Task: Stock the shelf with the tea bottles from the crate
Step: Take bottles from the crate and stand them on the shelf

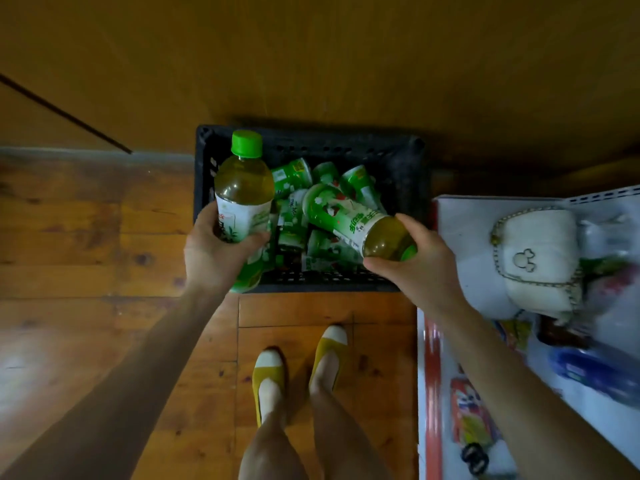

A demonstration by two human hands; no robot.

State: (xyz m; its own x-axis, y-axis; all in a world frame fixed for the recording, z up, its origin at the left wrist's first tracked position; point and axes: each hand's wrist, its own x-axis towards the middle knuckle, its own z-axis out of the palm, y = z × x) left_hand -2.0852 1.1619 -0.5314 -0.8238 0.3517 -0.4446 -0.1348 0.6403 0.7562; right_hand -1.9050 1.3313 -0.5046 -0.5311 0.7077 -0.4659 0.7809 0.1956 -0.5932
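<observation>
Over the black crate [346,147], two tea bottles are being held. The upright bottle [244,188] is being gripped low by curled fingers of the left hand [211,254]. The tipped bottle [346,216] is being gripped near its cap by the right hand [419,268]; held at that thin end, it could be slipping and dropping. The white shelf [460,237] beside is being crowded by a white bag [540,258], so bottles could be knocked over.

Small shop: white shelf [464,244], right of frame, red edge strip [433,362], packaged goods [469,417] on it; black crate [394,168], centre, full of identical tea bottles [294,174]; plank floor [104,237]
</observation>
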